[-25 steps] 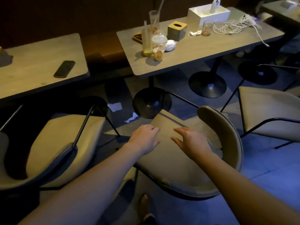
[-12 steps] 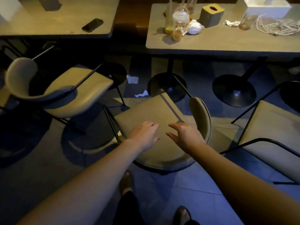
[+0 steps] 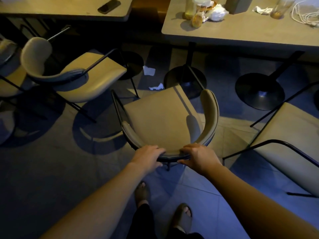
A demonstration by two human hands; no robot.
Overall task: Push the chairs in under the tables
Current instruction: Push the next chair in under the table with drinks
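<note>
A beige chair (image 3: 160,116) with a curved backrest and black frame stands on the floor in front of me, its seat pointing toward the right table (image 3: 241,33). My left hand (image 3: 148,157) and my right hand (image 3: 200,156) both grip the near part of the backrest rim, fingers curled over it. The chair's front edge sits just short of the table's round black base (image 3: 184,80). A second beige chair (image 3: 77,73) stands at the left, out from the left table (image 3: 69,11). A third chair (image 3: 291,140) is at the right.
The right table holds glasses (image 3: 189,9), crumpled napkins and white cables (image 3: 305,14). A black phone (image 3: 109,6) lies on the left table. Paper scraps (image 3: 148,70) lie on the floor near the bases. Another round base (image 3: 259,91) stands right. My feet (image 3: 143,190) are below.
My view has dropped and pulled back. Both hands have moved from above the seat back to the backrest rim and closed on it. The chair now faces the table more squarely.
</note>
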